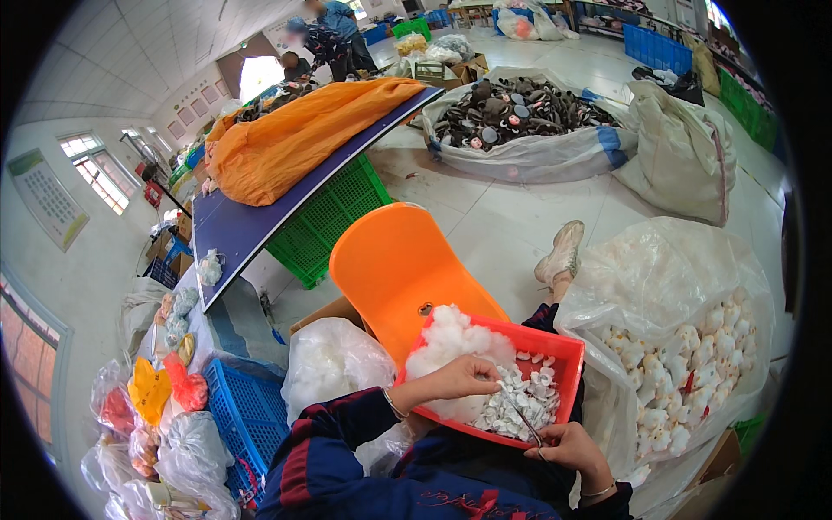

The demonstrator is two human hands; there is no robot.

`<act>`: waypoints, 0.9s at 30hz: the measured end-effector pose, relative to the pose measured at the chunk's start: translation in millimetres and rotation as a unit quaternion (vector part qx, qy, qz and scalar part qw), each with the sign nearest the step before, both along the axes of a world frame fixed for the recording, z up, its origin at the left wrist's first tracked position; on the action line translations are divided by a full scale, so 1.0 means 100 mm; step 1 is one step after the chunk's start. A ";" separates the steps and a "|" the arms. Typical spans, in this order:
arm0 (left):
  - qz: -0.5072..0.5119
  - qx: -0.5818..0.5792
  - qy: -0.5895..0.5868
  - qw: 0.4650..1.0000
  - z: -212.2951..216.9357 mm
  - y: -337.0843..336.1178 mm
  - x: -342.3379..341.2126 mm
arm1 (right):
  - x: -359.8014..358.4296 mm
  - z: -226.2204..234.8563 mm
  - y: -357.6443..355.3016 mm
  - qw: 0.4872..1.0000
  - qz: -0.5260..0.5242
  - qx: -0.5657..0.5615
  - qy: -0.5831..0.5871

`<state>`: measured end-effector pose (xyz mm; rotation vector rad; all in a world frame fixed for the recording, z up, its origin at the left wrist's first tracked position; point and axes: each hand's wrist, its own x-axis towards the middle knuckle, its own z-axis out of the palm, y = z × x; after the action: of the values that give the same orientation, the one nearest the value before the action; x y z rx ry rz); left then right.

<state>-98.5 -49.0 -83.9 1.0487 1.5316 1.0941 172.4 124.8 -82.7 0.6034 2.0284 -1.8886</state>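
Thin metal tool (pixel 523 416), slanting from about 11 o'clock down to 5 o'clock over the heap of small white pieces (pixel 518 406) in the red tray (pixel 555 347). Lower end pinched in the right hand (pixel 568 448), grip pressed together around it at the tray's near rim; upper tip just beside the fingertips of the left hand (pixel 458 378). Left grip closed in a pinch at the edge of the white stuffing (pixel 452 342); what sits between those fingers too small to tell. Stuffing piled in the tray's 10 o'clock half, white pieces in the 4 o'clock half, tray resting on the lap, tilted.

At 12 o'clock from the tray, touching it, an orange plastic chair (pixel 394 260). At 3 o'clock, a large clear bag of white plush toys (pixel 693 347). At 9 o'clock, a clear bag of stuffing (pixel 334 364), then a blue crate (pixel 247 416) and bagged coloured toys. Farther off at 11 o'clock, a blue tabletop (pixel 251 221) carrying an orange sack (pixel 295 139), green crates (pixel 334 217) under it. At 1 o'clock, well apart, a sack of dark plush pieces (pixel 520 113) on the floor.
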 end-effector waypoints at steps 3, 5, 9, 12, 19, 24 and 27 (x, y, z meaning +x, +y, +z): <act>0.019 0.035 0.015 0.999 -0.14 0.01 0.05 | 0.00 -0.02 -0.02 1.000 -0.015 -0.010 0.007; 0.018 0.032 -0.024 0.999 -0.18 0.02 0.05 | -0.02 0.02 -0.03 0.999 -0.018 -0.030 0.017; 0.009 -0.004 -0.084 0.996 -0.13 0.04 0.07 | -0.03 0.02 -0.04 0.999 -0.008 -0.040 0.024; 0.031 -0.051 -0.107 0.992 0.05 0.06 0.11 | -0.04 0.05 -0.04 1.000 0.009 0.000 0.017; 0.025 -0.033 -0.132 0.990 -0.06 -0.01 0.10 | -0.02 0.01 -0.05 1.000 -0.023 0.015 0.000; 0.102 -0.073 -0.196 0.973 0.14 0.04 0.18 | -0.01 -0.02 -0.04 1.000 -0.024 0.015 0.009; 0.096 -0.067 -0.131 0.984 -0.01 0.02 0.14 | -0.02 -0.04 -0.06 0.999 -0.028 0.008 0.019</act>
<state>-84.1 -47.4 -84.6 0.6453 1.4904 1.1913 170.6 118.8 -86.4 0.6396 2.0732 -1.9314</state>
